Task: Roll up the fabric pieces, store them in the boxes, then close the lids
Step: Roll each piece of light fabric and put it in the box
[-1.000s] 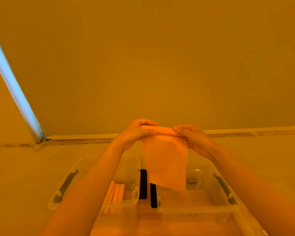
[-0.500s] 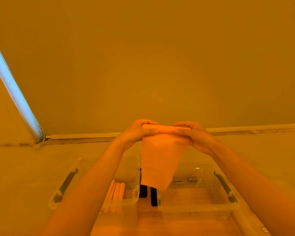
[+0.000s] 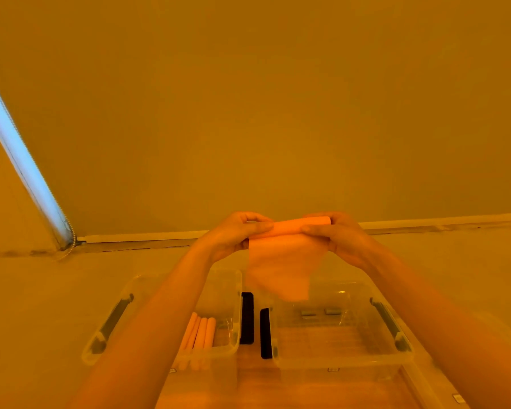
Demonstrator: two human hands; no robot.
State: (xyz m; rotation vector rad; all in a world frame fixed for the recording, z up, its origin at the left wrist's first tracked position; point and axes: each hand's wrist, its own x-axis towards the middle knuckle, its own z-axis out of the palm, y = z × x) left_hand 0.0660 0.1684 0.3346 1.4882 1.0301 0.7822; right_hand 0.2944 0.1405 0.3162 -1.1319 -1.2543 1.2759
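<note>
left hand + right hand | grip half-rolled fabric | above boxes

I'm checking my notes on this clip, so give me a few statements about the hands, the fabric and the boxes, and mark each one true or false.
1. Both hands hold the fabric in the air: left hand, right hand. True.
2. The fabric is fully rolled. False: its top is a roll, but a flap hangs below.
3. The left box holds rolls. True.
4. The right box is full of rolls. False: no rolls show in it.
5. Both boxes have lids on. False: both stand open.
</note>
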